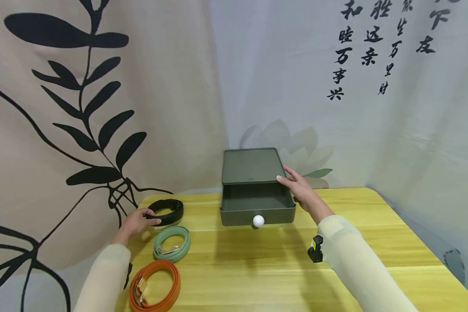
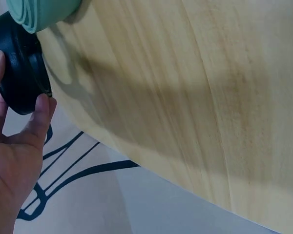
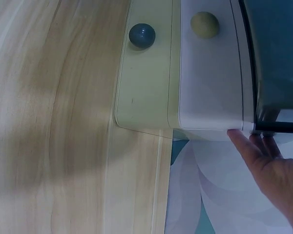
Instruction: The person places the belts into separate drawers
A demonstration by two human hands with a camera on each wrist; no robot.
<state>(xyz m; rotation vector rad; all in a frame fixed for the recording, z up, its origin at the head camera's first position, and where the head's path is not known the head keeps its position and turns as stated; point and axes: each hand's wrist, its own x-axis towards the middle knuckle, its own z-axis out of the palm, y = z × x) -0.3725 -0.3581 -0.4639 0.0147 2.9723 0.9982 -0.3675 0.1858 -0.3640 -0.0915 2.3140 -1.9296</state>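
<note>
My left hand (image 1: 135,223) pinches a coiled black belt (image 1: 175,212) at the table's far left. In the left wrist view, thumb and fingers lie on either side of the black coil (image 2: 20,73). My right hand (image 1: 302,193) touches the right side of a grey-green drawer box (image 1: 253,164), its thumb at the top's front corner. The drawer (image 1: 238,217) stands pulled out towards me, and no contents show inside. A white round knob (image 1: 258,221) sits on its front. From the right wrist, two pale front panels show, with a dark knob (image 3: 142,36) and a beige knob (image 3: 205,25).
A coiled green belt (image 1: 185,242) lies in front of the black one, and a coiled orange belt (image 1: 174,290) nearer to me. Both have metal buckles. The wooden table (image 1: 249,281) ends at a printed cloth backdrop (image 1: 179,108) behind the box.
</note>
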